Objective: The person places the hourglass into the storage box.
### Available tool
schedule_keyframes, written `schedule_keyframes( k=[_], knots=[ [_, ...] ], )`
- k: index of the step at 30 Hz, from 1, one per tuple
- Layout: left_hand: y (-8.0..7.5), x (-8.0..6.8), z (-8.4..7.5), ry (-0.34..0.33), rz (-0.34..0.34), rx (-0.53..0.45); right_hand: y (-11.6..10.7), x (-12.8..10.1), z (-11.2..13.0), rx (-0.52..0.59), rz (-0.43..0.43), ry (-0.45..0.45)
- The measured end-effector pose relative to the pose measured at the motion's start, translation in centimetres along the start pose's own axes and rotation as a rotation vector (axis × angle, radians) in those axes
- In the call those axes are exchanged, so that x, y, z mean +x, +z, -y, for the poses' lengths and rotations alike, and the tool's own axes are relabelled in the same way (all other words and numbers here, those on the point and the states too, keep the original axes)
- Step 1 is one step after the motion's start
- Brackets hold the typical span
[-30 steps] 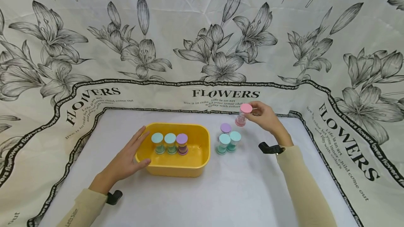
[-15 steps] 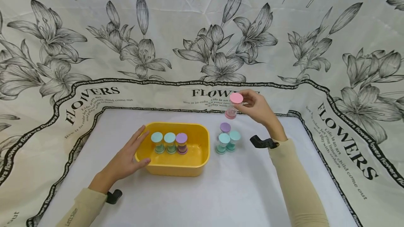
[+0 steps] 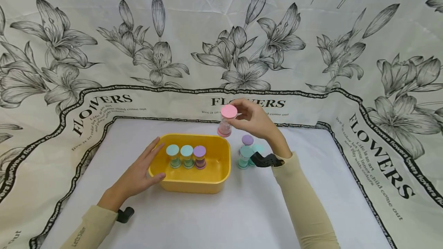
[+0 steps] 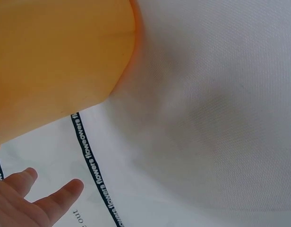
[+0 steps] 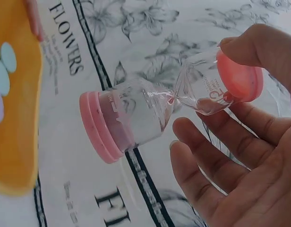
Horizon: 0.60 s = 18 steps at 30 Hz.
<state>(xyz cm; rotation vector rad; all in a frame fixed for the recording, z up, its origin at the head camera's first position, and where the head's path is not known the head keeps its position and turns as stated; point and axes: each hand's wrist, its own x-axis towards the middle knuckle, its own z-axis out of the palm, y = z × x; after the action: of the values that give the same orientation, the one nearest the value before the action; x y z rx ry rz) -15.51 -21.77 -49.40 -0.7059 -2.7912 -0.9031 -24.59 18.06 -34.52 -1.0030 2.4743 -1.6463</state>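
Holding a pink timer (image 3: 226, 121) by its top above the bin's (image 3: 194, 183) rim, the right hand (image 3: 254, 120) has three timers (image 3: 247, 152) left outside, three (image 3: 187, 156) already binned, while the flat left hand (image 3: 138, 176) steadies the bin.

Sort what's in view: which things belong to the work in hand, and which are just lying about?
In use:
- pink-capped clear sand timer, pinched by right hand
- yellow plastic tub, left hand resting on its side
- two teal and one purple timers in tub
- purple and teal timers on table

Lying about:
- flower-printed cloth
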Motion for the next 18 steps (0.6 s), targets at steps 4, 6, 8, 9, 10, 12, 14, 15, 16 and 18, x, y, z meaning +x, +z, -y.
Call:
schedule_keyframes(
  k=[4, 6, 8, 9, 10, 12, 14, 15, 16, 18],
  knots=[
    [0.0, 0.0, 0.0, -0.007, 0.003, -0.003, 2.1, 0.7, 0.5, 0.014, 0.063, -0.009],
    [0.0, -0.1, 0.1, -0.007, 0.004, 0.002, 3.0, 1.1, 0.7, 0.026, 0.103, -0.002],
    [0.0, -0.1, 0.1, -0.008, 0.005, 0.003, 3.9, 1.4, 0.9, 0.04, 0.145, 0.009],
    [0.0, -0.1, 0.2, -0.008, 0.006, 0.004, 4.3, 1.6, 1.0, 0.048, 0.171, 0.013],
    [0.0, -0.1, 0.2, -0.007, 0.006, 0.004, 4.7, 1.8, 1.1, 0.05, 0.195, 0.015],
    [0.0, -0.1, 0.2, -0.006, 0.004, -0.001, 5.5, 2.1, 1.3, 0.056, 0.25, 0.012],
    [0.0, -0.1, 0.2, -0.005, 0.006, -0.004, 6.3, 2.4, 1.4, 0.055, 0.304, 0.001],
    [0.0, -0.1, 0.2, -0.005, 0.007, -0.004, 6.7, 2.5, 1.5, 0.056, 0.333, -0.003],
    [0.0, -0.1, 0.2, -0.007, 0.009, -0.004, 7.0, 2.6, 1.5, 0.058, 0.359, -0.005],
    [0.0, -0.1, 0.1, -0.012, 0.016, -0.007, 7.8, 2.7, 1.5, 0.058, 0.408, 0.0]
  ],
)
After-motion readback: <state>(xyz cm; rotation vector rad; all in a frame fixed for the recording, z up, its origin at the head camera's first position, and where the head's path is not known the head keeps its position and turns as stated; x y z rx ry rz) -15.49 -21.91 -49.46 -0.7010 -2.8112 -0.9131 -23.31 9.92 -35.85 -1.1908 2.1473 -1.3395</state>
